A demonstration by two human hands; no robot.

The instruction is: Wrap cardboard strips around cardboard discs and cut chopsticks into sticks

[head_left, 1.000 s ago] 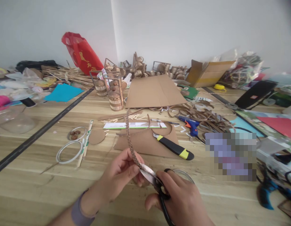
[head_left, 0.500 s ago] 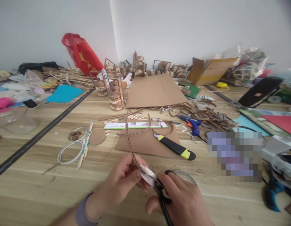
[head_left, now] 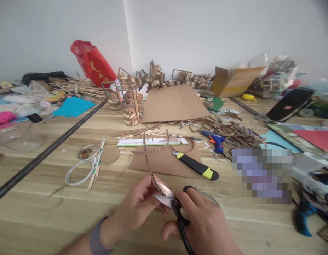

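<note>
My left hand (head_left: 141, 202) pinches a thin strip of corrugated cardboard (head_left: 147, 156), which stands up and curves away from my fingers. In my right hand (head_left: 203, 219) is a pair of scissors (head_left: 167, 200) with black handles. Their blades are parted, with the cardboard strip running between or along them; which, I cannot tell exactly. The blade tips reach my left fingertips. Beyond my hands a black and yellow utility knife (head_left: 197, 166) rests partly on a flat cardboard piece (head_left: 158, 163). A second corrugated strip (head_left: 155, 149) curves there too.
A blue glue gun (head_left: 217, 140) lies beside a heap of brown strips (head_left: 232, 131). Small lidded baskets (head_left: 130, 114) stand behind, near a large cardboard sheet (head_left: 174, 102). White tape rings (head_left: 80, 172) lie left. Blue-handled pliers (head_left: 303, 219) are at right, below a blurred patch.
The scissor blades have parted wider at the strip. My right hand has shifted slightly left, and my left hand still pinches the strip.
</note>
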